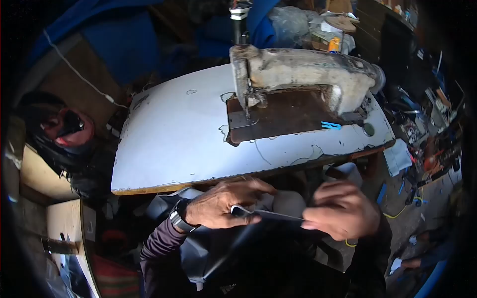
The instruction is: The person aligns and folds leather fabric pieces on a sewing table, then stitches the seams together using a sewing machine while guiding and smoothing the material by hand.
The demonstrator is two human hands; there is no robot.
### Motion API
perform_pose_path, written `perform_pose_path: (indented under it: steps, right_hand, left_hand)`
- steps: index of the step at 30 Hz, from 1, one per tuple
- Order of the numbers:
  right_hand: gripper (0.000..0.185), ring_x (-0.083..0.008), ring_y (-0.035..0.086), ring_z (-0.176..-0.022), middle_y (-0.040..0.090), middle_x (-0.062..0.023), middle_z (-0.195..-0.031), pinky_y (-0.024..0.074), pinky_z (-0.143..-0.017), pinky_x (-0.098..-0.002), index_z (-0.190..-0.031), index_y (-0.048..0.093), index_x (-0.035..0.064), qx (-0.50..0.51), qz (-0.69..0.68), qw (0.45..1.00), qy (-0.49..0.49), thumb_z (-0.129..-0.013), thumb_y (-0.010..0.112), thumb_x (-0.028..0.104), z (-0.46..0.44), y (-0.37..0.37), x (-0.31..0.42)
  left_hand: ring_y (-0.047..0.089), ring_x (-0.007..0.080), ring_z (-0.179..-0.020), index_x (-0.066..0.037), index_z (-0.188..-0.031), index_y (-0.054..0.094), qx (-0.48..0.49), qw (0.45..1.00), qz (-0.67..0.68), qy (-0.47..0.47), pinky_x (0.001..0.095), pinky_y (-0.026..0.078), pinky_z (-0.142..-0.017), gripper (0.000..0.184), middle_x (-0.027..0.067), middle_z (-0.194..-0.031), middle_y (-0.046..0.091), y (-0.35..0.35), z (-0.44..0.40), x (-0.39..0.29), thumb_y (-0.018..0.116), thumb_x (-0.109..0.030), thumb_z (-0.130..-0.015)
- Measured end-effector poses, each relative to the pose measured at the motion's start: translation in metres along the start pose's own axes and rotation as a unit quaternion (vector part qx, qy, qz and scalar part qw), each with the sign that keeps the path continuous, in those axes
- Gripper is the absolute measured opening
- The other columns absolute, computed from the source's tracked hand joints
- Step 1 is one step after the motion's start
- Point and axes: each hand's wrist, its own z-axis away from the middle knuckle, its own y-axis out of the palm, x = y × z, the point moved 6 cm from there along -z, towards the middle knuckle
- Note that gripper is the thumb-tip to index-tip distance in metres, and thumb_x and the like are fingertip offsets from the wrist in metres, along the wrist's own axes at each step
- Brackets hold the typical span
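In front of the table's near edge, my left hand (pixel 226 202), with a watch on its wrist, pinches the folded edge of a dark, shiny sheet of material (pixel 218 251) that hangs over my lap. My right hand (pixel 342 211), slightly blurred, is closed at the other end of the same edge, and the material is stretched between the two hands. Beyond them stands a worn sewing machine (pixel 308 69) on a white table (pixel 169 134). Small blue pieces (pixel 331 125) lie by the machine's brown bed plate (pixel 293 113).
A red and black bag (pixel 69 128) is at the left, above a wooden box (pixel 64 223). A white cable (pixel 79 74) hangs at the upper left. Scattered tools and scraps (pixel 422 129) lie at the right. Another person's hand (pixel 405 264) shows at the lower right.
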Motion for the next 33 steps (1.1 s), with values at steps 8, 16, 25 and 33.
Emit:
perform_pose_path:
  steps: [8, 16, 25, 33]
  right_hand:
    - [0.03, -0.0194, 0.062, -0.059, 0.06, -0.0051, -0.07, 0.0483, -0.052, -0.0337, -0.094, 0.076, 0.0069, -0.073, 0.011, 0.995, -0.068, -0.075, 0.097, 0.017, -0.012, -0.031, -0.001]
    - [0.018, -0.0205, 0.068, -0.058, 0.072, -0.0092, -0.072, 0.0508, -0.055, -0.0348, -0.094, 0.077, 0.0046, -0.048, -0.105, 0.991, 0.065, -0.101, 0.079, 0.021, -0.031, 0.016, -0.081]
    - [0.022, -0.0254, 0.07, -0.073, 0.07, -0.0091, -0.082, 0.0567, -0.066, -0.0392, -0.106, 0.073, 0.0025, -0.004, -0.171, 0.984, -0.044, -0.094, 0.084, 0.017, -0.002, -0.016, -0.019]
    - [0.03, -0.0283, 0.067, -0.115, 0.072, -0.0103, -0.119, 0.0566, -0.098, -0.0427, -0.121, 0.073, 0.0059, -0.088, 0.506, 0.839, 0.179, -0.093, 0.068, 0.016, 0.081, -0.001, -0.238]
  left_hand:
    - [0.07, 0.0162, -0.074, -0.004, -0.076, 0.067, 0.027, 0.981, 0.173, 0.089, 0.0323, 0.053, -0.072, 0.029, 0.0042, -0.069, 0.068, 0.005, 0.015, -0.035, 0.083, -0.016, -0.096]
    - [0.057, 0.0314, -0.136, 0.006, -0.155, 0.048, -0.052, 0.984, 0.104, -0.134, 0.043, 0.045, -0.118, 0.105, 0.0231, -0.145, 0.061, -0.011, 0.008, 0.012, 0.101, -0.043, -0.078]
    - [0.075, 0.0273, -0.071, -0.002, -0.106, 0.08, -0.035, 0.981, -0.066, 0.176, 0.0406, 0.063, -0.063, 0.025, 0.0131, -0.096, 0.075, 0.003, 0.014, -0.089, 0.073, -0.024, -0.095]
    - [0.071, 0.0267, -0.081, -0.003, -0.106, 0.078, -0.203, 0.874, -0.423, 0.124, 0.0463, 0.062, -0.072, 0.027, 0.0085, -0.096, 0.07, -0.005, 0.037, -0.116, 0.076, -0.025, -0.09]
